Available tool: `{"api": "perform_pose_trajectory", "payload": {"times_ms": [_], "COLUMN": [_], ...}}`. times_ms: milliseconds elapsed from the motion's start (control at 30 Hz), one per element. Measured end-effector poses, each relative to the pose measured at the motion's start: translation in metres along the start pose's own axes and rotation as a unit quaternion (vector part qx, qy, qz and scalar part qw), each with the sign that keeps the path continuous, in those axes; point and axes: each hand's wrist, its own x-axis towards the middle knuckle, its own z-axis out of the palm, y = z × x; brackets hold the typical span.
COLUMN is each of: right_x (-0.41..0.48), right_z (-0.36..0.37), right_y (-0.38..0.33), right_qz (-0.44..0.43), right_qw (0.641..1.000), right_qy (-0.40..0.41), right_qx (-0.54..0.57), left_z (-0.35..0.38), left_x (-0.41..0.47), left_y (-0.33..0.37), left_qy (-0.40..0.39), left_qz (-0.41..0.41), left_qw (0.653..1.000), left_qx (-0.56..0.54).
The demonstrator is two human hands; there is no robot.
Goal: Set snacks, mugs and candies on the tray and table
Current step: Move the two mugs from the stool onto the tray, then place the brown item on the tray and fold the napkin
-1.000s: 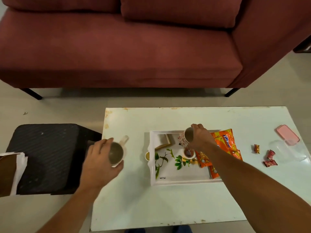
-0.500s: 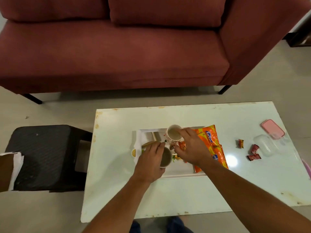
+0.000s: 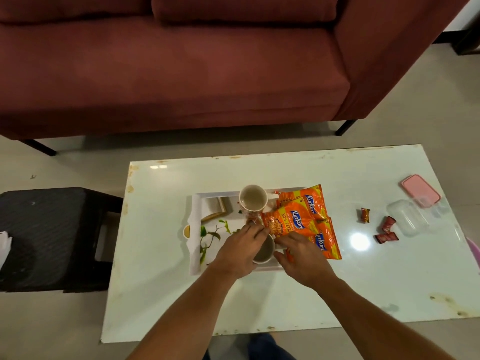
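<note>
2 bare forearms reach forward from the bottom edge and converge. The left forearm (image 3: 192,310) runs up and to the right. The left hand (image 3: 241,246) is palm down, its fingers curled over the rim of a mug (image 3: 263,253), gripping it from above. The right forearm (image 3: 368,315) runs up and to the left. The right hand (image 3: 302,255) lies just beside the left, palm down, fingers loosely bent, thumb spread apart. Whether it touches the mug cannot be told.
</note>
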Motion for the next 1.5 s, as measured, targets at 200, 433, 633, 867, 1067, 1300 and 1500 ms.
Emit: {"api": "perform_pose_trajectory", "payload": {"times_ms": [200, 433, 633, 867, 1067, 1300, 1500], "right_x": [-0.003, -0.011, 0.044, 0.12, 0.145, 0.173, 0.195], "right_z": [0.006, 0.006, -0.013, 0.024, 0.095, 0.182, 0.251], "right_y": [0.006, 0.0, -0.078, -0.274, -0.408, -0.512, -0.57], "right_qz": [0.018, 0.0, -0.107, -0.194, -0.238, -0.226, -0.152], "right_qw": [1.0, 0.996, 0.978, 0.971, 0.971, 0.969, 0.974], "right_qy": [0.006, 0.06, 0.162, 0.14, 0.012, -0.102, -0.158], "right_qx": [0.006, -0.065, -0.072, 0.006, 0.03, 0.022, 0.054], "left_z": [0.011, 0.007, -0.04, -0.112, -0.133, -0.111, -0.09], "left_x": [0.005, -0.002, -0.042, -0.148, -0.271, -0.389, -0.417], "left_y": [-0.003, -0.001, -0.039, -0.155, -0.249, -0.343, -0.405], "left_qy": [-0.015, -0.002, 0.221, 0.345, 0.385, 0.405, 0.367], "left_qz": [0.0, 0.033, -0.032, -0.312, -0.461, -0.59, -0.635], "left_qw": [1.0, 0.999, 0.973, 0.885, 0.798, 0.697, 0.672], "left_qx": [0.005, 0.002, -0.058, -0.024, -0.048, -0.047, -0.107]}}
